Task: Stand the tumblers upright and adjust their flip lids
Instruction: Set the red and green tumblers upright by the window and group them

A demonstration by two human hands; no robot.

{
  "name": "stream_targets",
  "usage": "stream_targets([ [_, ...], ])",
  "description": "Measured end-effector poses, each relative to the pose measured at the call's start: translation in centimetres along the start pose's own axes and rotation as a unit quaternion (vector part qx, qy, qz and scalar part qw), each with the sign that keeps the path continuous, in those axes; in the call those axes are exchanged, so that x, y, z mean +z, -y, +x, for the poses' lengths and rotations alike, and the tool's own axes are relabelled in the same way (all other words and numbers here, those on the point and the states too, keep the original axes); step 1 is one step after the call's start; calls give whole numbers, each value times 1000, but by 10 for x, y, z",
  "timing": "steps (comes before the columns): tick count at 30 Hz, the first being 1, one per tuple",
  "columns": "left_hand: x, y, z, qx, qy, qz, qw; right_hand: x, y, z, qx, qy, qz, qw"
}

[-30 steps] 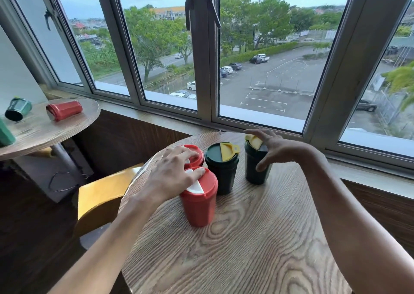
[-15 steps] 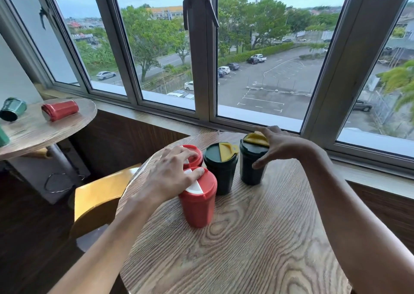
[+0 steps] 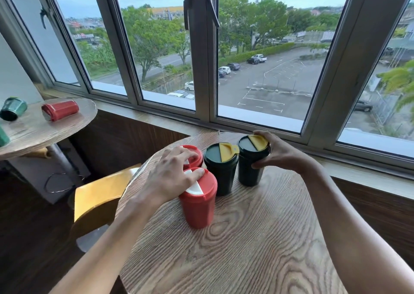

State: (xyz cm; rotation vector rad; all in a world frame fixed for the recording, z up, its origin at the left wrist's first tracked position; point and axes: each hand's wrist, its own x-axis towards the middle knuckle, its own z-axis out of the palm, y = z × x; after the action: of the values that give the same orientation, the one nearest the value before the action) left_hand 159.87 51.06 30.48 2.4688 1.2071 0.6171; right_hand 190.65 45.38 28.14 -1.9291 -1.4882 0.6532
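Several tumblers stand upright on the round wooden table [image 3: 257,249]. The near red tumbler [image 3: 199,206] has a white flip lid, and my left hand [image 3: 170,177] rests on its top with fingers spread. A second red tumbler [image 3: 194,155] stands just behind it, partly hidden by that hand. The middle dark green tumbler [image 3: 220,170] has a yellow flip lid and nothing touches it. My right hand [image 3: 280,155] grips the right dark green tumbler [image 3: 249,166] at its rim, fingers on its yellow lid, which lies flat.
A second round table [image 3: 44,132] at the left holds a red tumbler [image 3: 60,110] and a green tumbler [image 3: 12,109], both on their sides, plus another green one cut off at the edge. A yellow chair seat [image 3: 100,193] sits between the tables. The window sill runs close behind.
My right hand pressed the yellow lid of the right green tumbler from raised to flat and shifted to grip the rim. My left hand stayed on the near red tumbler.
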Motion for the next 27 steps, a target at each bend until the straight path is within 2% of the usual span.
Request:
stream_targets([
  [6,1,0,0,-1,-2,-2,1000,15,-8,-15,-9,-80,120,989],
  [10,0,0,-1,2,-1,-2,1000,17,-11,-28,-22,-104,206,973],
  [22,-3,3,3,2,40,-6,999,36,15,-90,-74,-44,238,967],
  [27,-4,1,3,0,39,3,999,59,24,-97,-86,-18,204,975],
])
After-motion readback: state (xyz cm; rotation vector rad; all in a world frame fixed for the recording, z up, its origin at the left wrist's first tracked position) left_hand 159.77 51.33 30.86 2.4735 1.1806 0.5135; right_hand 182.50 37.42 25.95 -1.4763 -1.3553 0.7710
